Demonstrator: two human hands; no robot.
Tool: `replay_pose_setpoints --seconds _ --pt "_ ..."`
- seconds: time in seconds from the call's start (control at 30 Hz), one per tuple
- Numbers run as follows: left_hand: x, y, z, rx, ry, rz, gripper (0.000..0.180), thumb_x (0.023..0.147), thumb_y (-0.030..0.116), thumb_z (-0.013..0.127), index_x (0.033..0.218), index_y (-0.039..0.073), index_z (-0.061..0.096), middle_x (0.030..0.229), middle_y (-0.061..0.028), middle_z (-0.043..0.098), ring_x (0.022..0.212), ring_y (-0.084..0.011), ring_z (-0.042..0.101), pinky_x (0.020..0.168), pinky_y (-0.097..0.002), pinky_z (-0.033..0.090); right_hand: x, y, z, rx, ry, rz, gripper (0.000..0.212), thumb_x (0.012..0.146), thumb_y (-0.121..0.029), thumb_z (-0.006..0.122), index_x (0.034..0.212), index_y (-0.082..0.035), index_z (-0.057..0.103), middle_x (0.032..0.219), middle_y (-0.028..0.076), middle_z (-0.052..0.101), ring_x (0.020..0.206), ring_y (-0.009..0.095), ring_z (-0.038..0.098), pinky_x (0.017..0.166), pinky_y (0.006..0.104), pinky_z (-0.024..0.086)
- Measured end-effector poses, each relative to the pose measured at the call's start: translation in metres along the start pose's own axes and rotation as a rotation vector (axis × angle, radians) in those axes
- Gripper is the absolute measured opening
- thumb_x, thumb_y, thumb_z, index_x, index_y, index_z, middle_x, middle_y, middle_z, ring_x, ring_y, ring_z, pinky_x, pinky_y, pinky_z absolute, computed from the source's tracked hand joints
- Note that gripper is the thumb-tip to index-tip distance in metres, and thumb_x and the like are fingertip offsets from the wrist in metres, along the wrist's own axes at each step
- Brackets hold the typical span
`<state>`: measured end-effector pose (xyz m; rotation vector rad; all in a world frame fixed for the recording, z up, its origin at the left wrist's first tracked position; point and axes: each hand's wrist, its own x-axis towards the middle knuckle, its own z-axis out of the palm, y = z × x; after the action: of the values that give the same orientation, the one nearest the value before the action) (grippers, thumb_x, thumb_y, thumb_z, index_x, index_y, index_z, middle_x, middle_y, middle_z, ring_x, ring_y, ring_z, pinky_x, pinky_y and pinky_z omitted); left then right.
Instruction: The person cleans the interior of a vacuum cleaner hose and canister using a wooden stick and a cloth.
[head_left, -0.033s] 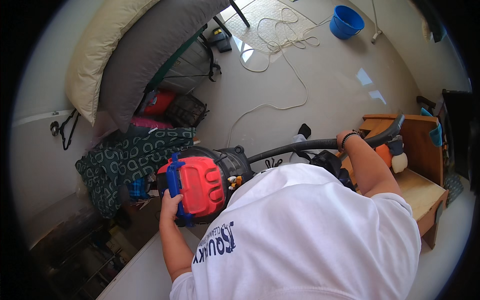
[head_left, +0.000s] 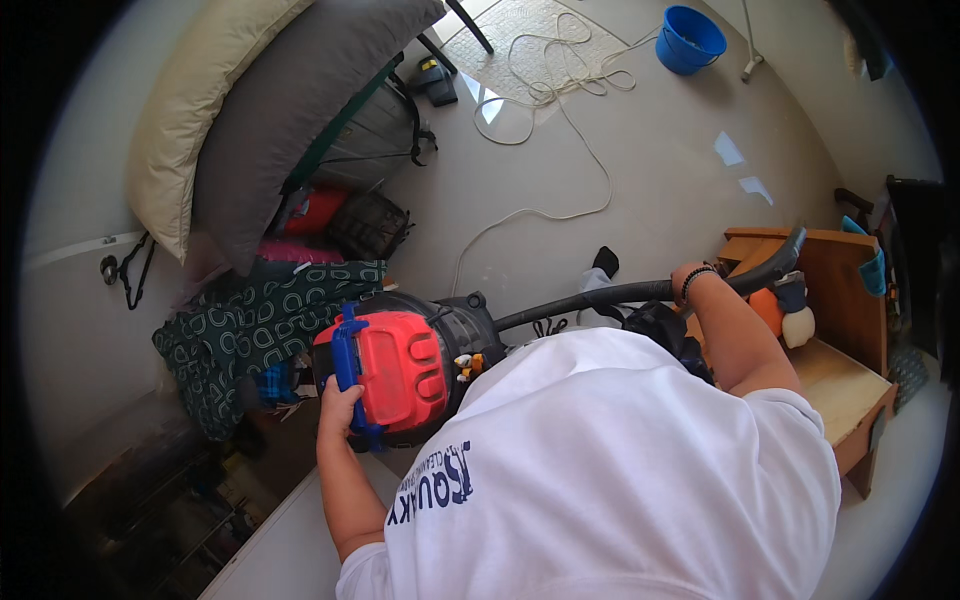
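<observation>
Floor: pale and glossy, stretching out ahead of you.
Cushions: a long grey cushion beside a cream cushion, at your upper left.
Wooden cabinet: open-fronted, to your right.
Canister vacuum: red top on a dark body, just left of your torso, its near side partly hidden by your white shirt.
Patterned cloth: dark green, bunched just left of the vacuum.
Hose: black and ribbed, running from the vacuum to your right, in front of your torso.
Bucket: blue, well apart from you at the far side.
Cable: pale, looped loosely on the floor.
Left hand: you grip the vacuum's blue handle.
Right hand: you have it closed around the hose.
Bracelet: dark, beaded, on your right wrist.
</observation>
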<state>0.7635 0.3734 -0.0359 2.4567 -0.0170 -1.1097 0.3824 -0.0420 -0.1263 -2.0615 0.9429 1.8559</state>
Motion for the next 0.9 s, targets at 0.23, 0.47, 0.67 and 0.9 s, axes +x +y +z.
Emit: replay_pose_setpoints --seconds 0.23,0.47,0.67,0.9 --pt "0.019 0.187 0.073 -0.005 -0.032 0.032 0.023 0.071 0.014 0.055 0.089 0.004 0.047 0.067 -0.002 0.047 0.049 -0.0104 0.047 0.042 -0.0242 0.042 0.051 0.118 -0.004 0.099 -0.037 -0.076 0.038 0.067 -0.018 0.061 0.104 -0.018 0.053 0.089 0.006 0.059 0.084 0.02 0.057 0.071 0.036 0.046" --pt "0.025 0.353 0.106 -0.129 -0.017 0.107 0.027 0.074 0.017 0.053 0.095 0.005 0.043 0.063 -0.0027 0.046 0.047 -0.011 0.046 0.042 -0.0242 0.042 0.101 0.187 -0.013 0.242 -0.213 -0.076 0.04 0.068 -0.011 0.059 0.107 -0.019 0.05 0.085 0.005 0.059 0.072 0.018 0.059 0.064 0.0331 0.047" --pt "0.047 0.466 0.165 -0.465 -0.085 0.188 0.024 0.076 0.02 0.054 0.092 0.006 0.044 0.059 -0.0038 0.047 0.047 -0.0144 0.049 0.045 -0.0261 0.045 0.097 0.192 0.019 0.335 -0.278 -0.108 0.042 0.067 -0.016 0.061 0.107 -0.019 0.051 0.092 0.007 0.059 0.084 0.02 0.056 0.073 0.0355 0.045" --pt "0.104 0.575 0.262 -0.86 -0.32 0.131 0.031 0.08 0.017 0.048 0.107 0.005 0.041 0.101 -0.0115 0.051 0.092 -0.0262 0.051 0.079 -0.0464 0.042 0.026 0.239 0.021 0.35 -0.231 -0.052 0.043 0.063 -0.023 0.064 0.104 -0.015 0.054 0.097 0.007 0.058 0.093 0.022 0.054 0.079 0.038 0.041"
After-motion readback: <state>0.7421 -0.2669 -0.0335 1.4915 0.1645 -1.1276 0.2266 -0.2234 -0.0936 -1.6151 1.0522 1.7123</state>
